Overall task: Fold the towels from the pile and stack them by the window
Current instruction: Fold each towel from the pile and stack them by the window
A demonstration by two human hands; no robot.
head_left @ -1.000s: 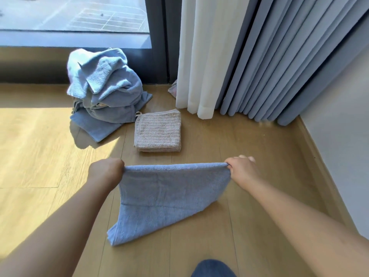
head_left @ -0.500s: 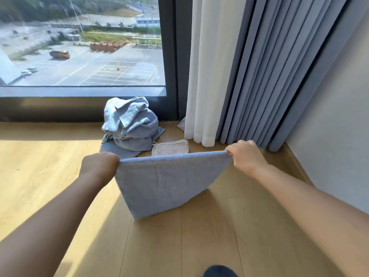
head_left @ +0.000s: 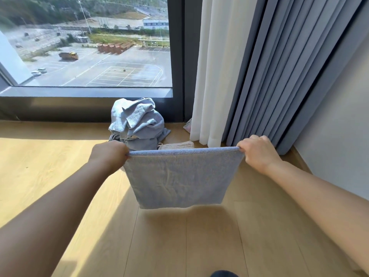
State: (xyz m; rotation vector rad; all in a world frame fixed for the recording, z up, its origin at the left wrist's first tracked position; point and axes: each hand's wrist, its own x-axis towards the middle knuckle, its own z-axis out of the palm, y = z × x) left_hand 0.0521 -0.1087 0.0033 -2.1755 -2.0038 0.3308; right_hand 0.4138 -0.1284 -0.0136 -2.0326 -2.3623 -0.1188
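Head view: at 6 o'clock, right at the bottom edge, a small dark shape [head_left: 223, 273] peeks in; I cannot tell what it is. The wooden floor [head_left: 179, 246] spreads out under both bare arms. The left hand [head_left: 108, 154], at 9 o'clock from the blue towel [head_left: 179, 176], is closed in a fist on the towel's top left corner. The right hand [head_left: 257, 152], at 3 o'clock, pinches the top right corner. The blue towel hangs flat between them, with its shadow on the floor below. Just behind it, at 12 o'clock, a folded striped towel [head_left: 177, 145] lies on the floor. The pile of blue towels [head_left: 135, 124] sits at 11 o'clock, under the window [head_left: 89, 47]. A white curtain [head_left: 209, 76] and a grey curtain [head_left: 279, 76] hang at 1 o'clock.
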